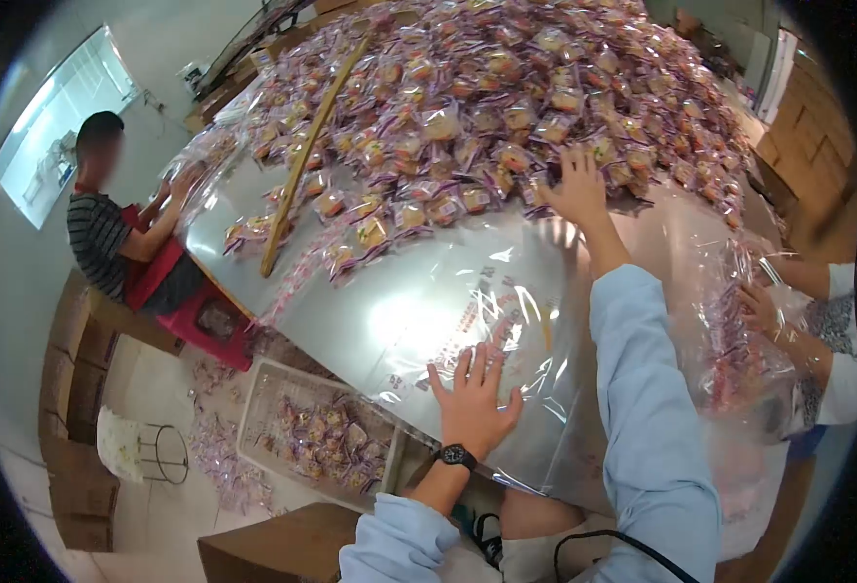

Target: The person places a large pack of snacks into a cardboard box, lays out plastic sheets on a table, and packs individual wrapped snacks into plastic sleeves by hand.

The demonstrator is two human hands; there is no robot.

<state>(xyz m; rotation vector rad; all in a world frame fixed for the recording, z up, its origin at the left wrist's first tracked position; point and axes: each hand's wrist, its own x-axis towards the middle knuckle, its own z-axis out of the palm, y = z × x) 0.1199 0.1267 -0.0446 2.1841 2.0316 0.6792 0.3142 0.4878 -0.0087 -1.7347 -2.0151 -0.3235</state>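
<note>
My left hand (473, 406), with a black watch on its wrist, lies with fingers spread on a clear plastic bag (477, 325) with red print. The bag rests flat on the shiny metal tabletop (341, 316). Farther forward, my right hand (576, 189) reaches to the near edge of a big heap of small wrapped snack packs (506, 107). Its fingers are apart and appear to touch the nearest packs; I cannot see a pack gripped in it. The packs are clear with purple edges and yellow-orange contents.
A long wooden stick (314, 146) lies across the heap's left side. Below the table edge stands a white crate (253, 413) of packs, with more packs on the floor. One person (107, 223) sits at left; another person's hands (764, 306) hold a filled bag at right. Cardboard boxes (273, 544) stand around.
</note>
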